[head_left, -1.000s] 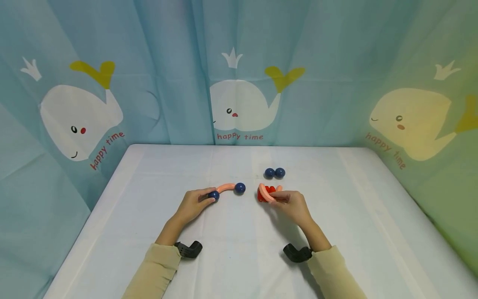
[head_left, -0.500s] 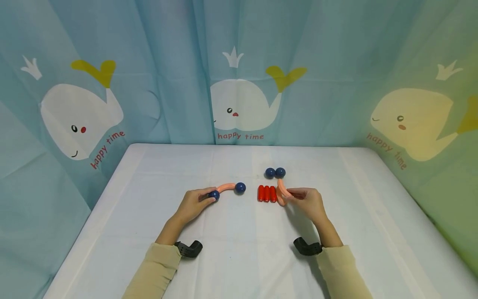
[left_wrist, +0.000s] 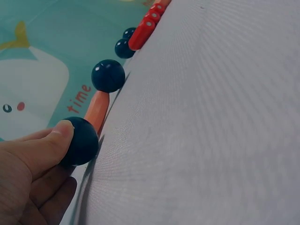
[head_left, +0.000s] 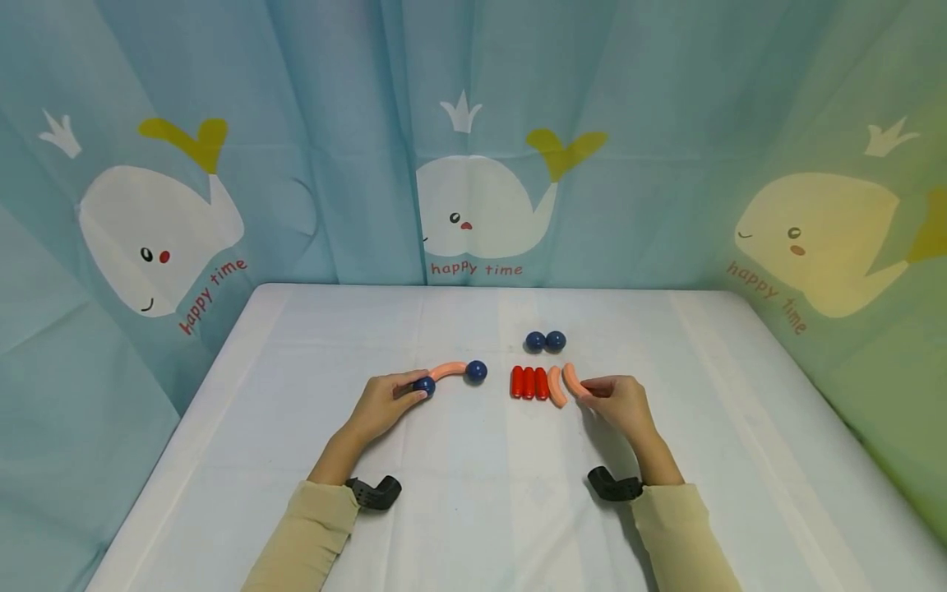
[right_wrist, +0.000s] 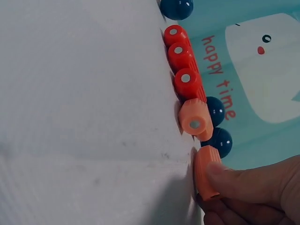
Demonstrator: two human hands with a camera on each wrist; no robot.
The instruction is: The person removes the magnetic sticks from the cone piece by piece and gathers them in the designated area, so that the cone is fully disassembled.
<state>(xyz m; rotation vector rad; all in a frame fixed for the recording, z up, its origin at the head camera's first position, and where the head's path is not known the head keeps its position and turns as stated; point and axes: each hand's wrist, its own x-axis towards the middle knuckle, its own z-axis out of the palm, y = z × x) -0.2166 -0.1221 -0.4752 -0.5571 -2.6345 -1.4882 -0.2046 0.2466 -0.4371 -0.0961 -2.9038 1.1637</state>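
My left hand (head_left: 385,405) pinches a dark blue ball (left_wrist: 80,141) at the near end of a curved orange rod (head_left: 448,371). A second blue ball (head_left: 477,372) sits at that rod's other end. On the right, my right hand (head_left: 620,404) pinches another curved orange rod (right_wrist: 206,171) between thumb and fingers, low at the tabletop. Just left of it lies a loose curved orange rod (head_left: 556,387), beside a row of three red rods (head_left: 528,383). Pale round spots show on the ends of the red rods in the right wrist view.
Two blue balls (head_left: 545,342) stand touching behind the row of rods. A white cloth covers the table (head_left: 473,493). Behind and at the sides hangs a blue curtain (head_left: 355,164) with whale prints. Each wrist wears a black camera mount (head_left: 377,493).
My right hand has carried its orange rod rightward from over the red rods, past the loose orange one, and lowered it to the table. My left hand has stayed still.
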